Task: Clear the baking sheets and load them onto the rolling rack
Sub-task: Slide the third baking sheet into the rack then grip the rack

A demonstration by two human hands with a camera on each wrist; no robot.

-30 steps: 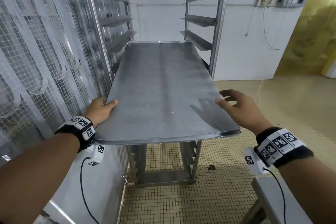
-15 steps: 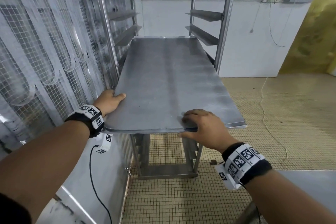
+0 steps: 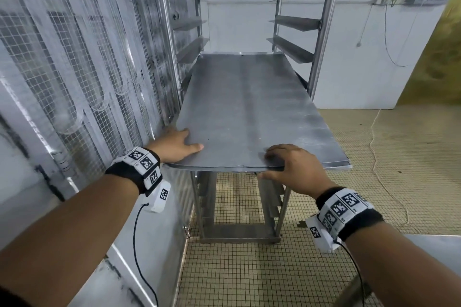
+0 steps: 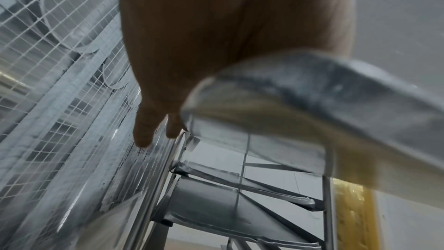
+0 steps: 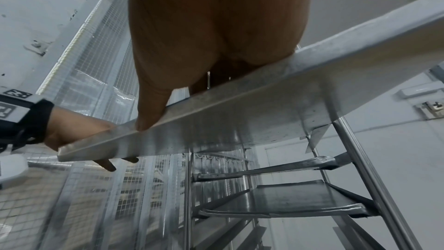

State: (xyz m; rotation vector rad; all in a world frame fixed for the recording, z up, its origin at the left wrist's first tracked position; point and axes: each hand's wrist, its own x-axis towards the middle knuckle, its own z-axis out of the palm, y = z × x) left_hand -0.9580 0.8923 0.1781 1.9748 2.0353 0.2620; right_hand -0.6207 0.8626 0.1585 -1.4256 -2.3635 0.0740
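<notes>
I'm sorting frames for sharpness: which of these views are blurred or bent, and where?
Head view: sharp on the baking sheet, with rack uprights bowed by the wide lens. Left wrist view: the sheet's near corner and left hand are soft. Right wrist view: right hand soft, lower shelves crisper.

Bare forearms, no sleeves. Each wrist wears a black band (image 3: pixel 354 217) topped with white panels printed with black square-code markers. A white camera unit (image 3: pixel 159 197) hangs under each wrist, also marker-tagged, trailing a thin black cable (image 3: pixel 136 237).
</notes>
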